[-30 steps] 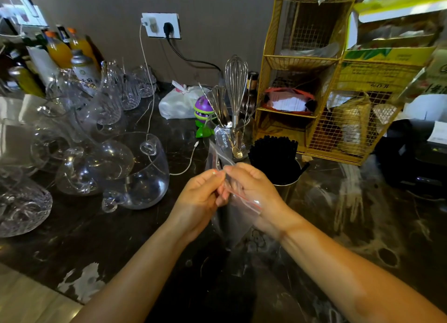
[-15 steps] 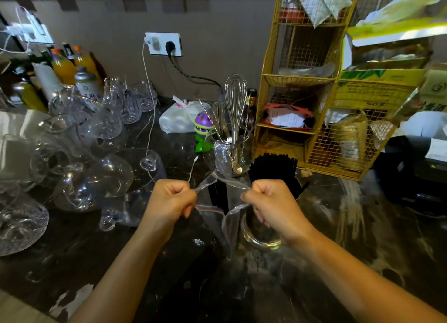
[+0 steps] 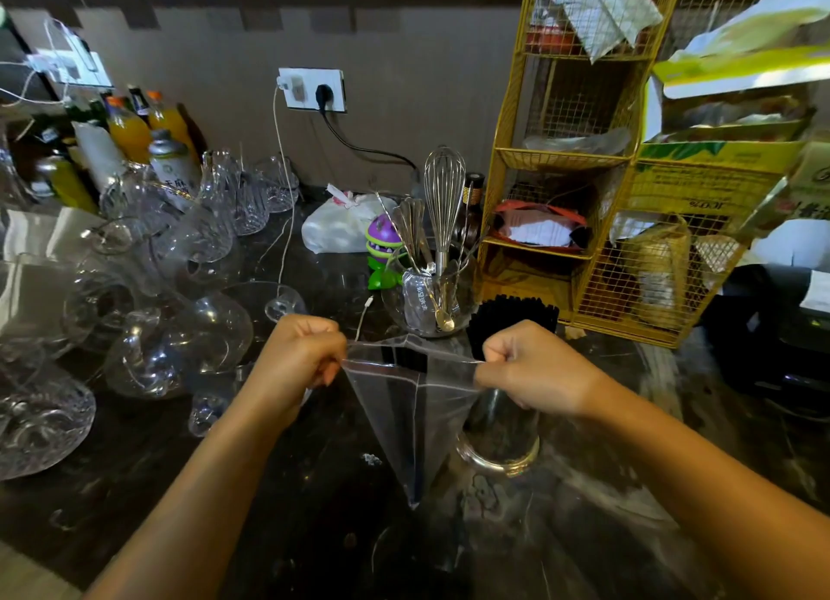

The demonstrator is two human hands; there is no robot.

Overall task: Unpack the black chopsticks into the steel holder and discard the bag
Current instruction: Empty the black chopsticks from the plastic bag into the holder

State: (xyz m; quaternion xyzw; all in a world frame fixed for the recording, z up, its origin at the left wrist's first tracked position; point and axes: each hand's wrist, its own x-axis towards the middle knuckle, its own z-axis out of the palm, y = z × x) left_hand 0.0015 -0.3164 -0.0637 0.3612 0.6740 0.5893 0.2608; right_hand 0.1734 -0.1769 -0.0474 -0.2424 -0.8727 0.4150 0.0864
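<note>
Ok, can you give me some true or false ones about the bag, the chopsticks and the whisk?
1. Both hands hold the clear bag. True: left hand and right hand pull its top apart.
2. The black chopsticks stand in the steel holder. True.
3. The whisk lies flat on the counter. False: it stands upright in a glass jar.
4. The wire rack is blue. False: yellow.

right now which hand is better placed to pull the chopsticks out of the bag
Probably the right hand: it grips the bag mouth right in front of the steel holder, a shorter path. The left hand can keep holding the bag.
</note>
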